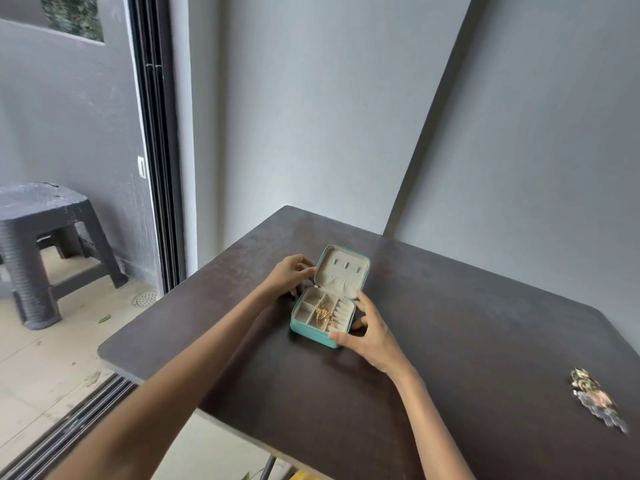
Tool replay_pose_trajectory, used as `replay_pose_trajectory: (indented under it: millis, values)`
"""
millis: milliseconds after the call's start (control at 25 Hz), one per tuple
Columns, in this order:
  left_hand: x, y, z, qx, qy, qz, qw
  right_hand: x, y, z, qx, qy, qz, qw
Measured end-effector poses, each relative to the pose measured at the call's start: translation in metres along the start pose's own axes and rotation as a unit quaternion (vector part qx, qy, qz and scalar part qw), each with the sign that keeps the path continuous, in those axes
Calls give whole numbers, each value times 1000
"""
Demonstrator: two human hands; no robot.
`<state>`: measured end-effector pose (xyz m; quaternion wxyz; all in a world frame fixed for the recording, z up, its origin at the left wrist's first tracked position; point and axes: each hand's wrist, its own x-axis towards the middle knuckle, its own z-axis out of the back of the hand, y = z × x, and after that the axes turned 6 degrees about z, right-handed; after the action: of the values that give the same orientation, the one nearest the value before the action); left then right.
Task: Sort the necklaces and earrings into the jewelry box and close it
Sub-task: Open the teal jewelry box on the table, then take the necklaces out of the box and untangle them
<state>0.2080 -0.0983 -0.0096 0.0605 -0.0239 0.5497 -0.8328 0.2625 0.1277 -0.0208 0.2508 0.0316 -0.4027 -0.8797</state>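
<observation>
Teal box (313, 332) held open on dark matte worktop (450, 341)
Lid is pinched by left hand (291, 275); base corner is grasped by right hand (367, 332); gold chains (323, 317) are heaped in velvety compartments.

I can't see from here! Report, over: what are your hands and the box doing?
Left hand gripping open lid. Right hand holding jewelry box base. Gold jewelry inside; more jewelry still out.

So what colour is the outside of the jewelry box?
Teal, with a cream lining, seen in the head view: jewelry box.
</observation>
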Motion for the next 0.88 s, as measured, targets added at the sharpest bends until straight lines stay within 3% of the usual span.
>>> replay_pose_trajectory:
  millis: [80, 160, 240, 320, 440, 600, 760, 880]
  values:
    - [-10, 2, 1, 10, -36, -24, 999, -1, 1, 0, 29, -19, 1, 999]
    - [-21, 3, 6, 54, -86, -85, 991, -3, 5, -2, 72, -97, 12, 993]
    - [-34, 1, 14, 137, -72, -168, 974, 0, 10, -5, 85, -216, 36, 972]
    - [-45, -4, 21, 268, -33, -216, 938, 10, 18, -4, 45, -244, 48, 967]
    - [-45, -18, 26, 397, -14, -221, 891, 28, 28, -4, -72, -178, 44, 980]
    - [-36, -37, 18, 509, 28, -261, 820, 45, 39, -3, -113, -118, -24, 986]
    - [-28, -45, 16, 541, 60, -267, 796, 54, 45, -3, -182, -34, -30, 982]
    - [-24, -51, 11, 548, 67, -243, 797, 60, 47, -2, -215, 8, -37, 976]
